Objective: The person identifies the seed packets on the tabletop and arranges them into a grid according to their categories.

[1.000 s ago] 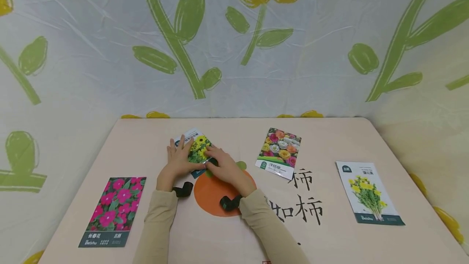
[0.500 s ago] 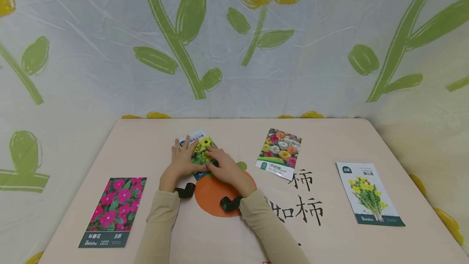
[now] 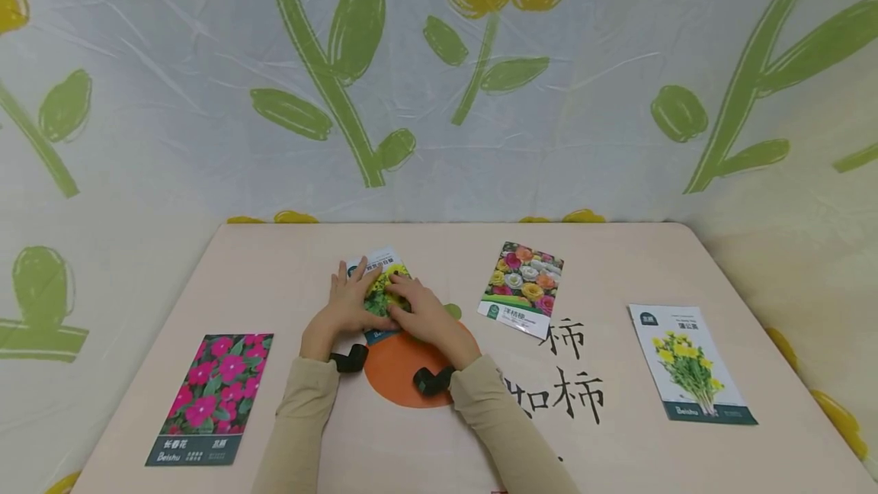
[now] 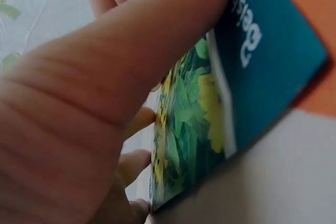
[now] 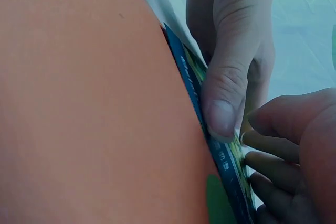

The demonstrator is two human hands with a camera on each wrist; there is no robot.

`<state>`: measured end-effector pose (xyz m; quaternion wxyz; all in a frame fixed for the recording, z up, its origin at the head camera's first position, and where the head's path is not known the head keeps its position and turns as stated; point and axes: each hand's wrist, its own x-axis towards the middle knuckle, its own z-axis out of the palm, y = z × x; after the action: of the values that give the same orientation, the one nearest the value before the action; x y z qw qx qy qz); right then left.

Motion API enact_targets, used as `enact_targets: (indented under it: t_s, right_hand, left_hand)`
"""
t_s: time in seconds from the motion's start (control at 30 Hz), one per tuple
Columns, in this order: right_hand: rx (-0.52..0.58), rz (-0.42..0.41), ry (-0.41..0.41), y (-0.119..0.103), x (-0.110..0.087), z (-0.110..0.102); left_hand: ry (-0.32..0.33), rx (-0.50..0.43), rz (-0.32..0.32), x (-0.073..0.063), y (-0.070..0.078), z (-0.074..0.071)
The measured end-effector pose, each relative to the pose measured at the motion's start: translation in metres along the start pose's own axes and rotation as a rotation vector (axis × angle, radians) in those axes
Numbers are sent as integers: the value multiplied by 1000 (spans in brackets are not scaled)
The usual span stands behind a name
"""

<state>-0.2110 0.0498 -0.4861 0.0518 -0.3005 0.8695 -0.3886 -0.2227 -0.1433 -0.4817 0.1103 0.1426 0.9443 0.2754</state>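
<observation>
In the head view a seed packet (image 3: 387, 258) with yellow flowers lies left of centre, partly hidden by both hands. My left hand (image 3: 347, 307) rests on its left side, fingers spread and thumb along the lower part. The left wrist view shows that thumb crossing the packet's teal lower band (image 4: 268, 45). My right hand (image 3: 427, 315) touches the packet's right side with extended fingers. In the right wrist view the right fingertips (image 5: 262, 153) meet the packet's face, with the thumb raised off it. The lower end overlaps an orange persimmon print (image 3: 405, 380).
A pink-flower packet (image 3: 213, 395) lies at front left. A packet of mixed blooms (image 3: 523, 288) stands out right of the hands, and a yellow-flower packet (image 3: 693, 364) lies far right. Black characters (image 3: 576, 395) are printed on the table cover (image 3: 384, 448). A patterned cloth (image 3: 549, 151) hangs behind.
The packet under the hands has slid a little to the right, and my left hand has moved right with it. My right hand has stayed almost in place.
</observation>
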Motion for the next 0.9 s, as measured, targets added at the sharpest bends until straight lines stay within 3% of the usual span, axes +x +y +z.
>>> enact_targets:
  t_s: [0.6,0.9]
  right_hand:
    - [-13,10,-7,6,-2,-6]
    - [-139,-14,-133,10,-3,-13]
  left_hand:
    - [-64,9,108,-3,9,0]
    - [-71,-19,155,-1,5,2]
